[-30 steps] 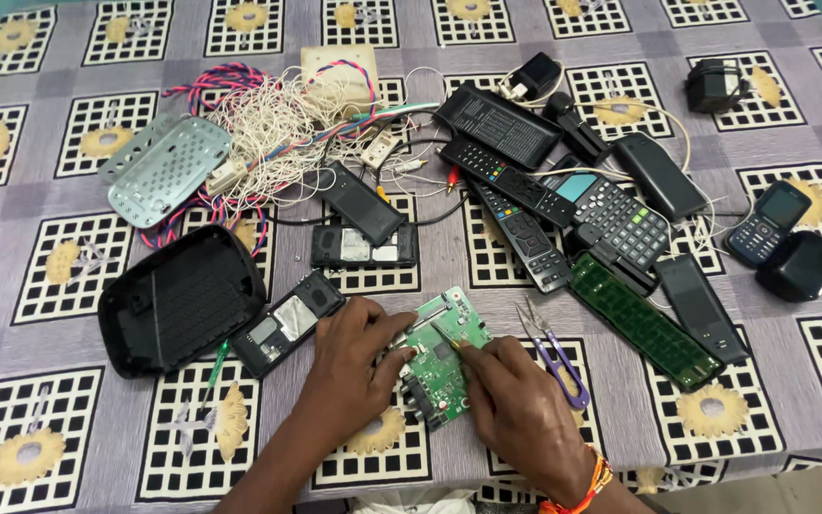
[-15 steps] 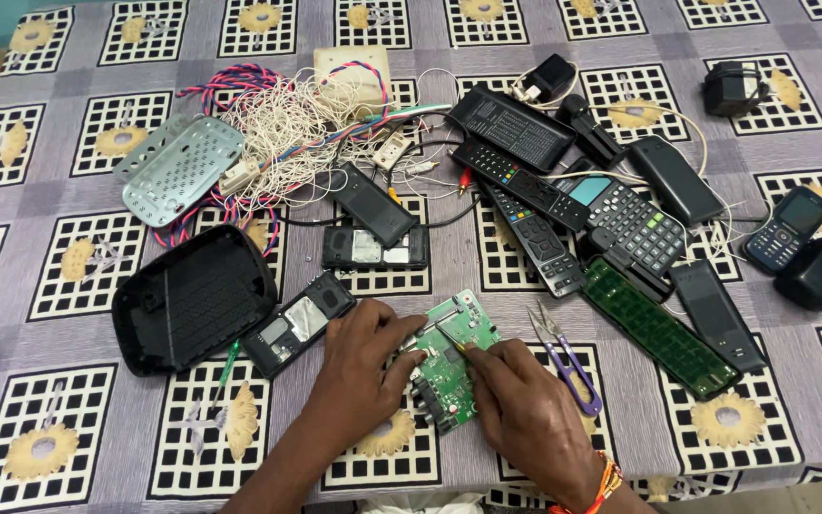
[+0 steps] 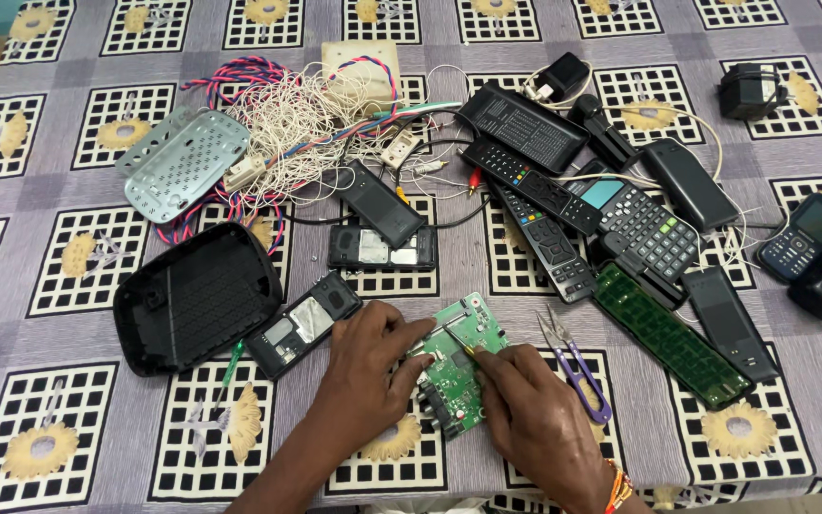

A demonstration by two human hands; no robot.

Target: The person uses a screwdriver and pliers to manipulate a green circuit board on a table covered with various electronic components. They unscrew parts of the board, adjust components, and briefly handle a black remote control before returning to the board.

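Note:
A green circuit board lies on the patterned tablecloth near the front edge. My left hand rests on its left side, fingers pressing the board down. My right hand pinches a thin tool whose tip touches the top of the board. An opened phone body lies just left of my left hand, and purple-handled snips lie just right of my right hand.
A black plastic cover, grey perforated plate, wire tangle, several remotes, a calculator, a long green board, two phones and black adapters crowd the table.
Both hands stay on the green board, with only small shifts of the fingers. The camera view has drifted slightly; the objects on the table have not moved.

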